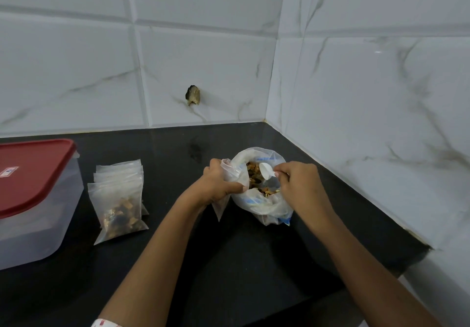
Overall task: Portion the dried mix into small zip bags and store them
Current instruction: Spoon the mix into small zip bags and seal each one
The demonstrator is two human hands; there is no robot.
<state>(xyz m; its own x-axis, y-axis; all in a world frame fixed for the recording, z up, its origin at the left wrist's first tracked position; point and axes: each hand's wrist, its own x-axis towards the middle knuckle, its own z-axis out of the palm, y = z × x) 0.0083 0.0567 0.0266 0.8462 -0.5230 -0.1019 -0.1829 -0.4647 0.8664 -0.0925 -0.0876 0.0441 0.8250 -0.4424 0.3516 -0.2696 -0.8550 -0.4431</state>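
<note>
Forearms: both of mine reach up from the bottom edge over the black counter (229,263); a scrap of patterned sleeve (104,323) shows at the bottom edge, left of centre.
Left hand (216,184): centre of the frame, fingers curled tight round bunched plastic at the left rim of the big bag (262,204). A clear pointed flap hangs under my fist, and I cannot tell whether it is a small bag.
Right hand (300,186): just right of the bag's mouth, thumb and fingertips pinching the handle of the white spoon (265,171), its bowl over the opening.
Dried mix (254,179): brown and orange pieces inside the big bag, seen through its open mouth.
Filled zip bag (122,214): lies left of centre, mix in its lower half, overlapping the stack of empty zip bags (122,171) behind it.
Container (38,225): clear tub with a red lid (30,174) on it, at the left edge, near the bags.
Wall: white marbled tiles with a dark hole (193,95) at mid-frame.
</note>
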